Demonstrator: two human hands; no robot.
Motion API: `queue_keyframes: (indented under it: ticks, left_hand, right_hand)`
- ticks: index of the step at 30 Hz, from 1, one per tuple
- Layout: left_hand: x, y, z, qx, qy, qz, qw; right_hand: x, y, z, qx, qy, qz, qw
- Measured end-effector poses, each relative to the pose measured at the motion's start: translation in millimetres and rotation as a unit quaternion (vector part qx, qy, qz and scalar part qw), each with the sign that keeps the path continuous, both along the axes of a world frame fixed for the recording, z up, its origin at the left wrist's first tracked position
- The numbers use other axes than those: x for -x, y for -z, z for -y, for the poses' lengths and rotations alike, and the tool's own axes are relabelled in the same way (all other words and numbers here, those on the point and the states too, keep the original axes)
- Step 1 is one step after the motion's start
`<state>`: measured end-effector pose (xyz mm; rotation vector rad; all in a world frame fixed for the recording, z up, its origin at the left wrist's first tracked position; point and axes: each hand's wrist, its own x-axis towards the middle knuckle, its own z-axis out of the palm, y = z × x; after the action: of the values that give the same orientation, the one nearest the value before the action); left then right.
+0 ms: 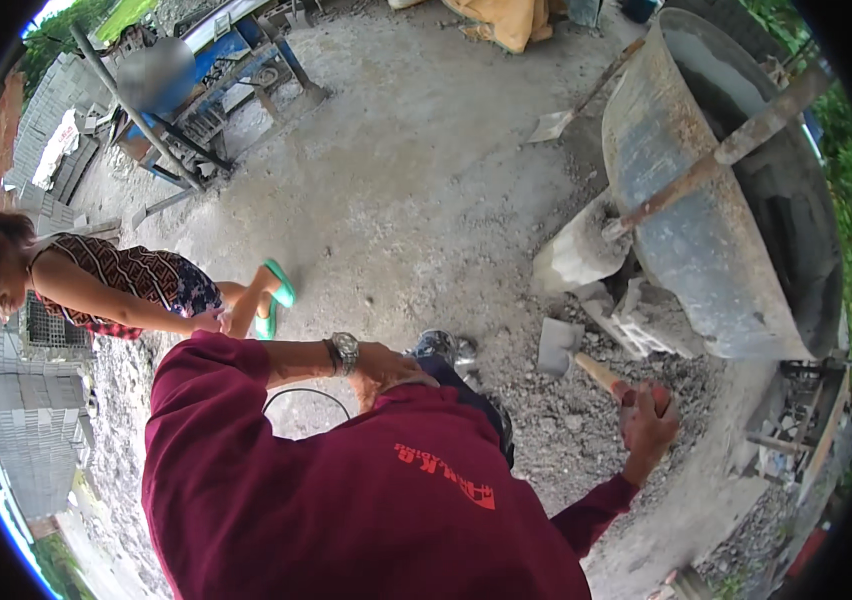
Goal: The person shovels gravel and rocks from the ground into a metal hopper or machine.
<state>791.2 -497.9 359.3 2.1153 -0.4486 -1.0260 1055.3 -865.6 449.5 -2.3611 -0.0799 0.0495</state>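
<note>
My right hand point(650, 428) is closed round the red grip of a short-handled shovel point(596, 372). The wooden shaft slants down to a grey blade point(558, 347), which rests on loose gravel point(546, 410) just in front of me. My left hand point(391, 370), with a metal watch at the wrist, lies against my waist by the hem of my maroon shirt. Its fingers look stretched flat along my body, partly hidden, and nothing shows in them.
A large rusty metal drum point(676, 190) leans at the right on concrete supports. Another shovel point(552, 126) lies behind it. A person point(116, 285) in green slippers stands at my left. Stacked grey blocks point(26, 405) line the left side. A blue machine frame point(216, 85) stands at the far left.
</note>
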Motion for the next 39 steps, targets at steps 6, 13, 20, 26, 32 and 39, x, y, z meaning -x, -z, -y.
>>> queue_keyframes:
  ticks: [6, 13, 20, 26, 32, 39]
  left_hand:
    - [77, -17, 29, -0.025, -0.111, -0.033, 0.993]
    - [136, 0, 41, -0.024, -0.207, -0.033, 0.977]
    - [167, 54, -10, 0.034, -0.239, -0.007, 0.97]
    - [174, 41, -90, 0.067, -0.278, 0.054, 0.957]
    - [182, 20, -153, 0.017, -0.306, -0.002, 0.952]
    - [183, 27, -192, 0.059, -0.347, 0.024, 0.936]
  right_hand:
    - [18, -1, 5, -0.25, 0.0, -0.162, 0.955]
    - [31, 9, -23, -0.267, -0.001, -0.118, 0.956]
    - [29, 19, -80, -0.235, -0.013, -0.137, 0.962]
    - [23, 34, -161, -0.26, -0.032, -0.209, 0.942]
    - [16, 68, -253, -0.263, -0.07, -0.257, 0.927]
    - [27, 79, -325, -0.244, -0.094, -0.26, 0.929]
